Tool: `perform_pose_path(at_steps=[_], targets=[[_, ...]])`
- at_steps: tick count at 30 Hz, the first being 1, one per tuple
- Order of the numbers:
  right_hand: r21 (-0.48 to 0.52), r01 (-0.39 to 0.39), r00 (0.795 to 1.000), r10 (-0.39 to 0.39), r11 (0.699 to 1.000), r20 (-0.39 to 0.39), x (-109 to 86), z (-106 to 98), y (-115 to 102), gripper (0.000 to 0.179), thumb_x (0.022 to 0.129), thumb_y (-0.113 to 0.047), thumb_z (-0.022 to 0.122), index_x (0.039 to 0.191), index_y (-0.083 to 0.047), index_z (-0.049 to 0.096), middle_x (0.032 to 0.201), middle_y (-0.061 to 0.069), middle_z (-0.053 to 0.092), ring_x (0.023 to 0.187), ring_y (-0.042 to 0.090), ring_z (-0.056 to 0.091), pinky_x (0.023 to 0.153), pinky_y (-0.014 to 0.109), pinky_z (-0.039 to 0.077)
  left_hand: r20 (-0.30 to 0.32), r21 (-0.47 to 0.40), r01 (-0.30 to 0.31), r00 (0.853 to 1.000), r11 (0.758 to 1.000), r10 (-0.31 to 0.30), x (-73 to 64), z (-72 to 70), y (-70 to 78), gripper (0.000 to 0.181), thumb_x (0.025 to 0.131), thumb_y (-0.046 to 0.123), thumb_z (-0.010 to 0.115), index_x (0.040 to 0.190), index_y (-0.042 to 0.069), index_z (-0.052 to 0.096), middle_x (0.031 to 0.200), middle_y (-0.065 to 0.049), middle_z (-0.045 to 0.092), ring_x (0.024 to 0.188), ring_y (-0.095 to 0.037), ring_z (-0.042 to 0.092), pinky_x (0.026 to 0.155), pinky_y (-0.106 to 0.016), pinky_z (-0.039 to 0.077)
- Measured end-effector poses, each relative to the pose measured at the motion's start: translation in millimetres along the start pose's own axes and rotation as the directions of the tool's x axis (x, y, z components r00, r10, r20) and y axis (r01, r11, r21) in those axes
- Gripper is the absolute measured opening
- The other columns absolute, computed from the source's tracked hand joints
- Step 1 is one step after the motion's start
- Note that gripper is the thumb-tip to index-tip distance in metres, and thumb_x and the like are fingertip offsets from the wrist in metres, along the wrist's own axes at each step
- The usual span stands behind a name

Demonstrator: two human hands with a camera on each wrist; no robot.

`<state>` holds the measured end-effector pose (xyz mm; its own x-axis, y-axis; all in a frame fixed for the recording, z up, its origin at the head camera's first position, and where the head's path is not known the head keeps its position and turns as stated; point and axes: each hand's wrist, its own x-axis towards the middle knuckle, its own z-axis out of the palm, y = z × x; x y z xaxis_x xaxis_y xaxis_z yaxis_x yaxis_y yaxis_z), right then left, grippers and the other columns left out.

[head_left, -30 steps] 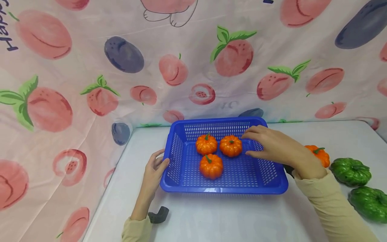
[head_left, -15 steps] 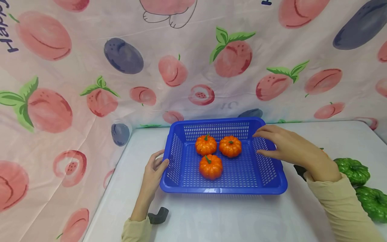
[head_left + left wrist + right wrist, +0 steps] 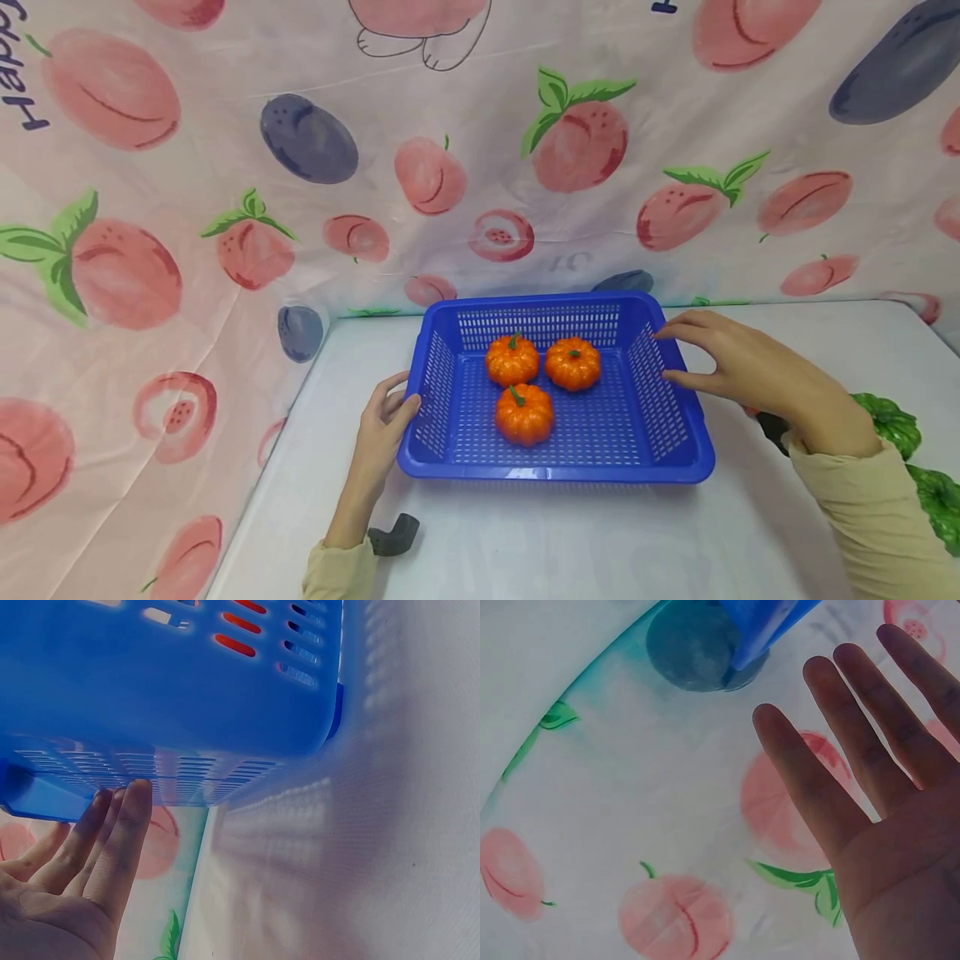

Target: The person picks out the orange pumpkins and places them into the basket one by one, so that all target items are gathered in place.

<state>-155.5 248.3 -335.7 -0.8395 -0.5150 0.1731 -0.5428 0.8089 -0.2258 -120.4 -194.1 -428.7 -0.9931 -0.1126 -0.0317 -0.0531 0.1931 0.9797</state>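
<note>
A blue plastic basket point(image 3: 555, 472) with slotted walls stands on the white table and holds three small orange pumpkins: one at the back left point(image 3: 512, 361), another beside it point(image 3: 573, 364), and a third nearer the front point(image 3: 524, 415). My left hand point(image 3: 384, 425) holds the basket's left rim, thumb on top and fingers against the outer wall; the left wrist view shows these fingers point(image 3: 120, 847) below the rim. Over the right rim, my right hand point(image 3: 738, 358) is spread with nothing in it. Its extended fingers point(image 3: 802, 780) fill the right of the right wrist view.
Two green pumpkins, one behind point(image 3: 888, 425) and one nearer point(image 3: 937, 504), lie at the right, partly covered by the right sleeve point(image 3: 873, 500). A dark angular piece point(image 3: 393, 535) shows beside the left wrist. A fruit-printed cloth point(image 3: 465, 100) hangs behind the table.
My right hand has moved right, from above the basket's inside to its right rim, and its arm now covers most of an orange pumpkin at the right. The left hand stays put.
</note>
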Motion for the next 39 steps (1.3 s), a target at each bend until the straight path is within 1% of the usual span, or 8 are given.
perform_pose_path(at_steps=[7, 13, 15, 20, 24, 28, 35, 39], targets=[[0.014, -0.079, 0.996, 0.078, 0.997, 0.044, -8.6, 0.1, 7.7, 0.051, 0.084, -0.031, 0.08, 0.125, -0.007, 0.065, 0.125, 0.015, 0.062, 0.12, 0.037, 0.056, 0.095, 0.06, 0.048, 0.003, 0.0, -0.003, 1.0, 1.0, 0.003, -0.1, 1.3, -0.8, 0.048, 0.1, 0.029, 0.061, 0.144, 0.017, 0.046, 0.132, -0.018, 0.062, 0.116, -0.032, 0.064, 0.092, -0.036, 0.055], [0.01, -0.137, 0.988, 0.136, 0.99, 0.075, -11.9, 1.5, 14.6, 0.055, 0.084, -0.037, 0.079, 0.127, -0.006, 0.064, 0.129, 0.018, 0.06, 0.123, 0.04, 0.053, 0.097, 0.063, 0.046, 0.0, -0.003, -0.005, 1.0, 1.0, 0.005, -0.9, 1.0, 0.0, 0.048, 0.1, 0.028, 0.061, 0.144, 0.017, 0.046, 0.133, -0.018, 0.062, 0.117, -0.032, 0.064, 0.091, -0.035, 0.055], [0.006, -0.151, 0.986, 0.15, 0.989, 0.079, -13.6, 2.5, 17.7, 0.056, 0.085, -0.038, 0.079, 0.128, -0.006, 0.063, 0.13, 0.019, 0.059, 0.124, 0.041, 0.052, 0.097, 0.063, 0.045, 0.001, -0.001, -0.005, 1.0, 1.0, 0.005, -1.0, 0.9, -0.1, 0.048, 0.1, 0.029, 0.061, 0.144, 0.017, 0.046, 0.132, -0.018, 0.062, 0.117, -0.033, 0.064, 0.091, -0.035, 0.055], [0.008, -0.153, 0.986, 0.153, 0.988, 0.062, -20.6, 4.6, 27.9, 0.052, 0.086, -0.035, 0.078, 0.126, -0.006, 0.063, 0.131, 0.018, 0.058, 0.122, 0.039, 0.052, 0.096, 0.063, 0.046, -0.001, 0.003, -0.008, 1.0, 1.0, 0.008, -0.9, 0.7, -0.7, 0.049, 0.1, 0.03, 0.061, 0.144, 0.017, 0.046, 0.132, -0.019, 0.062, 0.116, -0.033, 0.064, 0.092, -0.036, 0.055], [0.016, -0.18, 0.981, 0.178, 0.984, 0.083, -24.7, 6.6, 36.8, 0.054, 0.086, -0.037, 0.077, 0.128, -0.006, 0.062, 0.132, 0.021, 0.056, 0.125, 0.042, 0.048, 0.099, 0.066, 0.041, -0.004, 0.005, -0.006, 1.0, 1.0, 0.006, -0.7, 0.5, -1.7, 0.048, 0.1, 0.029, 0.061, 0.144, 0.017, 0.046, 0.132, -0.019, 0.062, 0.116, -0.033, 0.064, 0.092, -0.037, 0.055], [0.03, -0.21, 0.973, 0.206, 0.977, 0.1, -29.4, 8.0, 46.4, 0.057, 0.086, -0.039, 0.077, 0.129, -0.004, 0.061, 0.133, 0.023, 0.054, 0.126, 0.044, 0.046, 0.1, 0.068, 0.039, -0.007, 0.01, -0.001, 1.0, 1.0, 0.002, -0.4, 0.7, -1.9, 0.049, 0.1, 0.03, 0.061, 0.144, 0.017, 0.046, 0.131, -0.019, 0.062, 0.116, -0.033, 0.065, 0.092, -0.038, 0.055], [0.05, -0.229, 0.969, 0.223, 0.972, 0.103, -35.9, 10.7, 59.9, 0.06, 0.085, -0.039, 0.078, 0.128, -0.002, 0.06, 0.133, 0.026, 0.052, 0.125, 0.046, 0.044, 0.1, 0.07, 0.036, 0.003, -0.015, -0.006, 1.0, 1.0, 0.006, 0.6, 0.2, -0.8, 0.048, 0.1, 0.029, 0.061, 0.144, 0.016, 0.046, 0.132, -0.019, 0.062, 0.115, -0.032, 0.065, 0.088, -0.029, 0.055], [0.056, -0.245, 0.963, 0.237, 0.968, 0.126, -37.1, 13.2, 64.4, 0.057, 0.085, -0.034, 0.078, 0.128, -0.001, 0.06, 0.133, 0.027, 0.052, 0.125, 0.046, 0.044, 0.1, 0.07, 0.037, 0.002, -0.019, -0.008, 1.0, 1.0, 0.008, 0.4, 0.0, -0.1, 0.048, 0.1, 0.029, 0.061, 0.144, 0.016, 0.047, 0.132, -0.019, 0.062, 0.116, -0.032, 0.064, 0.087, -0.026, 0.055]])
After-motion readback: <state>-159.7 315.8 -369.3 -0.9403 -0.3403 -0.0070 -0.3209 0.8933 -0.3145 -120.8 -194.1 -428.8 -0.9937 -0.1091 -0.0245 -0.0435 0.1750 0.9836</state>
